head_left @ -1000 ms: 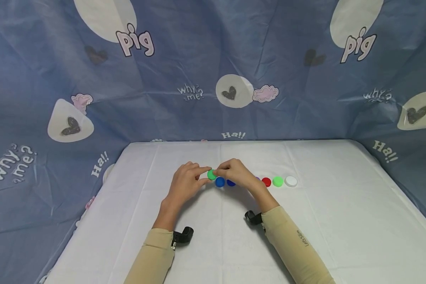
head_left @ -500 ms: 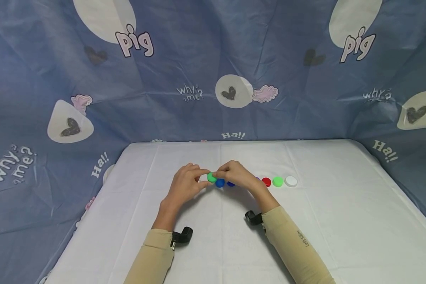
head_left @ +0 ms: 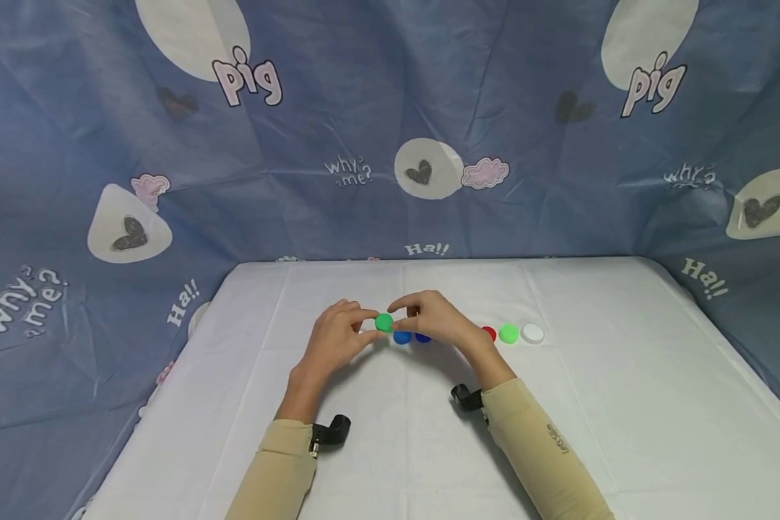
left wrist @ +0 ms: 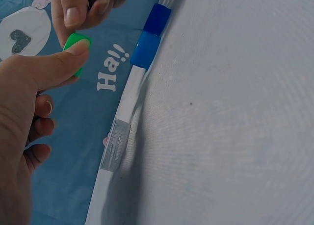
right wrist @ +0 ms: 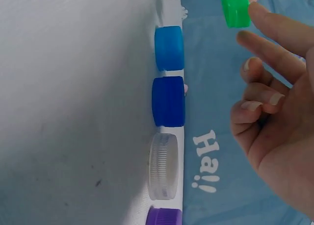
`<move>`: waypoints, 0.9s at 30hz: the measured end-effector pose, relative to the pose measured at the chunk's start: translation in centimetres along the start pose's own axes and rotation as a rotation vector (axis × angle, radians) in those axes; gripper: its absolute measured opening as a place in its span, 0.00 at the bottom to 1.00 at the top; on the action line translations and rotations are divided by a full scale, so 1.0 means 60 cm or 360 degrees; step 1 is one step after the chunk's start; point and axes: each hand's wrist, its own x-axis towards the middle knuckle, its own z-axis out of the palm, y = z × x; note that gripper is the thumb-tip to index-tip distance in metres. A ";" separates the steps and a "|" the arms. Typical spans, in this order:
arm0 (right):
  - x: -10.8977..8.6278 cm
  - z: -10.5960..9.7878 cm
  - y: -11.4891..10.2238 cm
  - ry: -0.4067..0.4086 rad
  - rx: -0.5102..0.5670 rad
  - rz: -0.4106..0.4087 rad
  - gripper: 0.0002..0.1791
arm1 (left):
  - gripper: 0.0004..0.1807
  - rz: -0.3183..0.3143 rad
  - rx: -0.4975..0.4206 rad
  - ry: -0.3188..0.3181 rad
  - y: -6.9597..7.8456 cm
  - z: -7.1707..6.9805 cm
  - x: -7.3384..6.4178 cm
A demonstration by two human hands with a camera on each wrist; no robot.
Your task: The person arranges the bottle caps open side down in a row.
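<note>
Thumb and index finger of my left hand [head_left: 339,334] pinch a green bottle cap [head_left: 383,322], raised over the white table. Close on its right is my right hand [head_left: 432,318], thumb and index finger spread apart, one fingertip right at the cap's edge; its other fingers are bent loosely. In the right wrist view a light blue cap [right wrist: 170,48], a dark blue cap [right wrist: 169,101], a clear cap [right wrist: 163,166] and a purple cap [right wrist: 165,216] stand in a row below the hands. Another clear cap [left wrist: 116,144] shows in the left wrist view, beyond the light blue one.
Farther right along the row lie a red cap [head_left: 490,333], a light green cap [head_left: 509,333] and a white cap [head_left: 533,332]. A white cloth covers the table [head_left: 624,404]. Behind it hangs a blue printed curtain [head_left: 526,217].
The right thumb and index finger have parted from their pinch on the green cap. The left hand keeps hold of it, and the cap has shifted slightly left.
</note>
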 end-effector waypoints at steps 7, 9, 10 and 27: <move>0.000 0.011 0.000 0.0029 -0.0078 0.0029 0.16 | 0.19 -0.0020 0.0001 -0.0027 0.005 -0.003 0.000; -0.001 0.012 -0.001 0.0030 -0.0081 0.0039 0.16 | 0.18 -0.0022 0.0003 -0.0036 0.006 -0.004 0.000; -0.001 0.013 -0.002 0.0031 -0.0085 0.0044 0.16 | 0.18 -0.0025 0.0006 -0.0042 0.006 -0.004 0.000; 0.008 0.025 0.001 0.0033 -0.0256 0.0049 0.16 | 0.17 -0.0050 0.0079 -0.0052 0.006 -0.007 -0.001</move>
